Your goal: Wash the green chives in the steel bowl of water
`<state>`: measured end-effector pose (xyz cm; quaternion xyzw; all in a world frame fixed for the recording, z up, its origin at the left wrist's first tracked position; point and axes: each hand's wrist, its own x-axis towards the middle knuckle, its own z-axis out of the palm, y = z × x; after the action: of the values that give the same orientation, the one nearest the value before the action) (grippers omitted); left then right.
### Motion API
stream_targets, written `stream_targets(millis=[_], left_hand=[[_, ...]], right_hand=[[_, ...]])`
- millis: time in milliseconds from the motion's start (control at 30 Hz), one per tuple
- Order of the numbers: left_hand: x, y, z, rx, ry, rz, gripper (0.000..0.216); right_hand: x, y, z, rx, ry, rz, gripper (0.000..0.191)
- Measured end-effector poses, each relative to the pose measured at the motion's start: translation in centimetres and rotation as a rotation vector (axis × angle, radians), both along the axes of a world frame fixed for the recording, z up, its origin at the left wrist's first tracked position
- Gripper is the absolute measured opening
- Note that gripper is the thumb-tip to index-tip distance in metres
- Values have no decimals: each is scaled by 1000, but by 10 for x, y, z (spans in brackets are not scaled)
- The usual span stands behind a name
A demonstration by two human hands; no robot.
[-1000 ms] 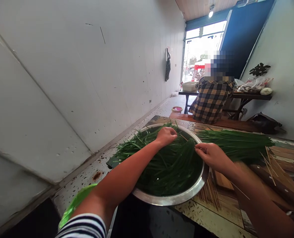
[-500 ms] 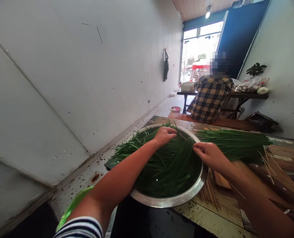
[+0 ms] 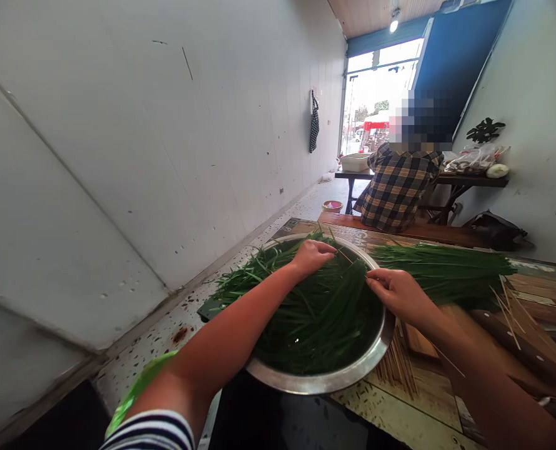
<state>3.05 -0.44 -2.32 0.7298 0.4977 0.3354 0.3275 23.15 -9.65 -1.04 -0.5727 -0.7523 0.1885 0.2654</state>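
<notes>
Over a wide steel basin (image 3: 322, 382) full of long green leaves (image 3: 313, 325) that look like garlic chives, both my hands are pinched. A thin bamboo skewer (image 3: 346, 256) runs from the fingertips of my left hand (image 3: 314, 255) down toward my right hand (image 3: 390, 289). Leaves hang in a fan from the skewer between the two hands, down into the basin. My right fingertips close at the skewer's lower end, by the basin's right rim; the exact grip there is partly hidden.
Right of the basin lies a flat pile of green leaves (image 3: 441, 265). Loose skewers (image 3: 397, 365) and a knife handle (image 3: 516, 344) rest on the wooden table (image 3: 428, 400). Ahead, a person in a plaid shirt (image 3: 397, 187) sits at another table. A white wall (image 3: 165, 156) stands left.
Hardly anything differs. Both hands keep their pinch in nearly the same place, and a little more of the skewer shows between them.
</notes>
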Motion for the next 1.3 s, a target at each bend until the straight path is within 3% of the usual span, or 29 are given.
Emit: stream_targets(millis=[700,1300], left_hand=[[1,-3,5,21,61,49,30],[1,-3,1,38,74,-6,30]], right_hand=[[0,0,1,-28,-16,4,37],[-1,0,2,-29,-36,-1,37]])
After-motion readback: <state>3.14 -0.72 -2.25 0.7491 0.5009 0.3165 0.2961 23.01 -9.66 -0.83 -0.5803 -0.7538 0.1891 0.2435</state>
